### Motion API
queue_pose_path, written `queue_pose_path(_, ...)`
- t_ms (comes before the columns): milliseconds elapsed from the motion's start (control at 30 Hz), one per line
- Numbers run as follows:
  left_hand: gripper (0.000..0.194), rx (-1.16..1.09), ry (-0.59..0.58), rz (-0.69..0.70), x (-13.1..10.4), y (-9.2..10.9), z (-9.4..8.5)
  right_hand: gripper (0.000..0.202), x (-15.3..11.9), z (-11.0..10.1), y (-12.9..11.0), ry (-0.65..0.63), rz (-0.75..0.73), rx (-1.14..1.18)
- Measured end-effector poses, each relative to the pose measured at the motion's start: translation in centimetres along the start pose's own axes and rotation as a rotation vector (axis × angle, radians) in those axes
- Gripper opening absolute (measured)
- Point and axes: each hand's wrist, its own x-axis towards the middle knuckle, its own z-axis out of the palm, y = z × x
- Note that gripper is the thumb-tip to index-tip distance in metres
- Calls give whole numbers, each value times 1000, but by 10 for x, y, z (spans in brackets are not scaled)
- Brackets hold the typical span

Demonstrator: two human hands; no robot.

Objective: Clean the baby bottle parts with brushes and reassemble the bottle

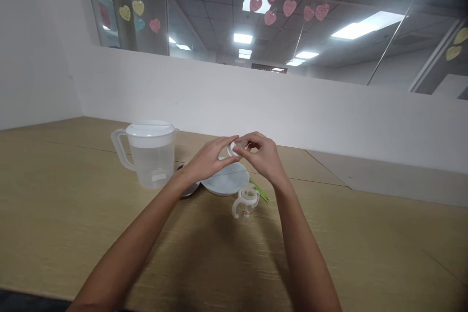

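Head view: my left hand (210, 161) and right hand (263, 156) fingers pinch a small white plastic ring cap (234, 147), largely hidden. Below: white round plate (224, 180), clear handled baby bottle (245, 203), translucent lidded plastic jug (149, 153) on the tabletop (73, 214).

No writing can be made out for certain anywhere in the view. The small handled bottle (245, 203), standing near on the wooden table just near of the white plate, carries a short red mark low on its side, too small to read. The clear pitcher (151, 154) to the left shows a pale rectangular patch on its wall with no legible print. The heart-shaped paper notes (288, 8) stuck on the far glass pane seem to bear faint handwriting, but it is too blurred to tell any word.
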Motion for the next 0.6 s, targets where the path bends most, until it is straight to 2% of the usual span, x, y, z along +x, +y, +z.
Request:
queue_pose_path(167,57,-27,-57,-36,-1,-6,6,20,0,-14,2,-122,129,51)
queue_pose_path(233,70,-26,-110,-79,-3,-6,4,24,0,-19,1,-140,156,55)
queue_pose_path(367,101,-14,-391,-153,-7,-6,8,30,-1,-34,6,-160,202,-43)
queue_pose_path(467,109,1,-562,-152,-9,-9,26,35,-2,-44,19,-290,258,-135)
queue_pose_path(600,108,121,-624,-176,-12,-19,59,29,-2,-47,34,-548,351,-297)
